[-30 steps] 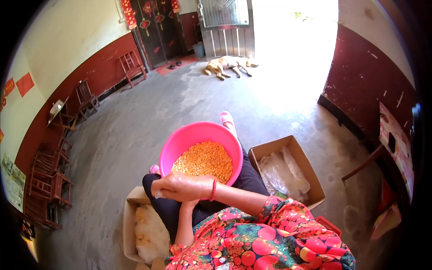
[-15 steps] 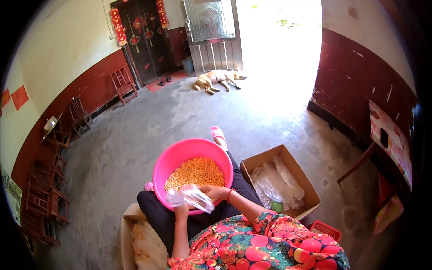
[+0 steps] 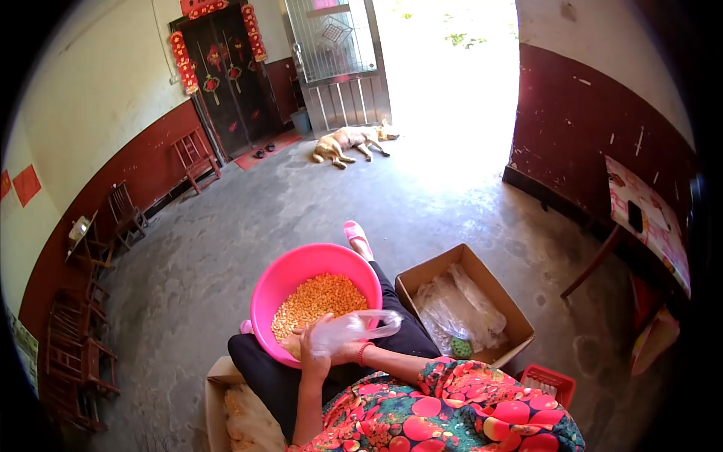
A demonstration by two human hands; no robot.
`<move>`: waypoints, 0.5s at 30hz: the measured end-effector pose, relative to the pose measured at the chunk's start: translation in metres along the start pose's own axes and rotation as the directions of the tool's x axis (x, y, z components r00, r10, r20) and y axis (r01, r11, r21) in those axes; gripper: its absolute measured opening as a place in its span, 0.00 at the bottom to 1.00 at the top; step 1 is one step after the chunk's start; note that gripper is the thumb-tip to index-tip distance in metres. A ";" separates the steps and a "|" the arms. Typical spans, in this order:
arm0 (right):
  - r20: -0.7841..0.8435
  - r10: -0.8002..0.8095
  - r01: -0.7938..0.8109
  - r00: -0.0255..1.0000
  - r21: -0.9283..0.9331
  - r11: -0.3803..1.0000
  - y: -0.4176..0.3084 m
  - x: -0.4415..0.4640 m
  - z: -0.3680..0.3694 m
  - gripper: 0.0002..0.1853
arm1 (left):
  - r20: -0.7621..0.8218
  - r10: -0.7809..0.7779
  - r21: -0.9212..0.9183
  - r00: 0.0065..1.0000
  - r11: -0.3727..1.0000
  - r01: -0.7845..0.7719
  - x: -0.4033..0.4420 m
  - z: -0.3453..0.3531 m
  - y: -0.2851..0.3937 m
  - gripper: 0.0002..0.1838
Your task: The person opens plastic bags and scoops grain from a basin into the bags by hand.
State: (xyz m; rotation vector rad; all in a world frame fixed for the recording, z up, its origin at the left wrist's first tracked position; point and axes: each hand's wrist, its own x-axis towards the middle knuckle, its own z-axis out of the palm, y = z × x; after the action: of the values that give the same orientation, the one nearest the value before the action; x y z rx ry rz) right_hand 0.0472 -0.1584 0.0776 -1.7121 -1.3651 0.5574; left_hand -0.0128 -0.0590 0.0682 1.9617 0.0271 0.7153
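Observation:
On my lap rests a pink basin [image 3: 263, 290] holding loose yellow-orange pieces that look like corn kernels [image 3: 324, 294]. At its near rim, my left hand [image 3: 315, 352] grips a clear plastic bag [image 3: 354, 330]. The bag's loose end drapes over to the right. My right hand [image 3: 346, 352], with a red band at the wrist, is close beside the left, under the bag. Its fingers are mostly hidden by the plastic, but it appears to hold the bag too.
To the right stands a cardboard box [image 3: 520, 331] with clear plastic bags [image 3: 459, 305] and a green object [image 3: 461, 347]. Another box [image 3: 217, 392] with filled bags is at lower left. A red basket [image 3: 553, 377] sits near my right side. A dog [image 3: 350, 143] lies by the open door.
My right hand has moved down and left, close to my left hand. The bag has shifted, its loose end now stretching further right. The view has shifted slightly.

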 end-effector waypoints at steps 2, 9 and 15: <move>0.005 -0.010 0.010 1.000 0.017 1.000 -0.003 -0.003 0.001 0.32 | 0.126 -0.013 -0.096 0.992 0.995 0.025 0.004 0.003 0.021 0.18; 0.011 -0.003 0.001 1.000 0.107 0.994 0.000 -0.017 -0.002 0.27 | 0.251 0.171 0.186 0.953 0.957 -0.221 0.014 -0.023 0.031 0.26; -0.001 -0.046 0.045 0.999 0.108 0.993 -0.009 -0.013 -0.003 0.23 | 0.191 -0.177 0.096 0.966 0.982 0.161 0.007 -0.056 0.018 0.42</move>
State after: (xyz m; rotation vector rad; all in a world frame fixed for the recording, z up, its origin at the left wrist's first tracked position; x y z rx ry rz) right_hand 0.0409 -0.1710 0.0844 -1.5902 -1.3475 0.5966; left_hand -0.0398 -0.0199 0.1042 2.0705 0.1021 0.4104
